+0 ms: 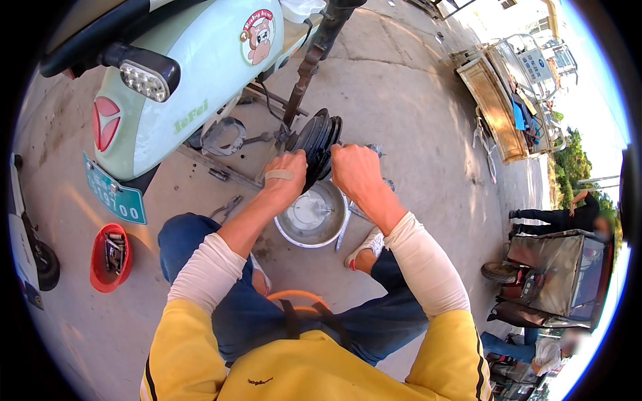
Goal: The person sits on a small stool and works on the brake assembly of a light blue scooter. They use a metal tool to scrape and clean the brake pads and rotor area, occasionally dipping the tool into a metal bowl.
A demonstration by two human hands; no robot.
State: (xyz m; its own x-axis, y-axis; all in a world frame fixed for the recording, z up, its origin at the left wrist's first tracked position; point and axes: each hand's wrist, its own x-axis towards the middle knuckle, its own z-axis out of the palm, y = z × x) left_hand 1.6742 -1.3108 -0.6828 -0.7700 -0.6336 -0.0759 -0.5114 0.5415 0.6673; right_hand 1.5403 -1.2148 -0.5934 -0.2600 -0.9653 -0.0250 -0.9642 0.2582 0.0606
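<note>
The work looks partway through, judging from how the parts lie. The black, round, many-rimmed wheel-like part point(317, 137) is between the two hands, at the lower end of the dark, rust-marked metal arm point(309, 67) running up beyond the grip beside the pale green scooter body point(200, 73). The left hand point(287, 172) is curled against its near left edge, and the right hand point(358, 174) is closed in a fist at its right edge; both seem to be pinching the rim, though the fingertips are hidden. Some dismantling appears done: left of the left grip, a grey metal ring-shaped plate point(212, 137) lies loose on the ground, with an open-ended steel wrench point(257, 138) just beside it. The black part itself does not look free of its mounting, so that stage seems unfinished; whether it is being fitted or drawn off cannot be told. Just below both grips stands a round silver metal bowl point(294, 238), holding something whitish. Nearer the body from the left grip lie metal pliers point(227, 207), and well apart to its left a red plastic basin point(95, 277) holds small metal tools, none of them in hand.
</note>
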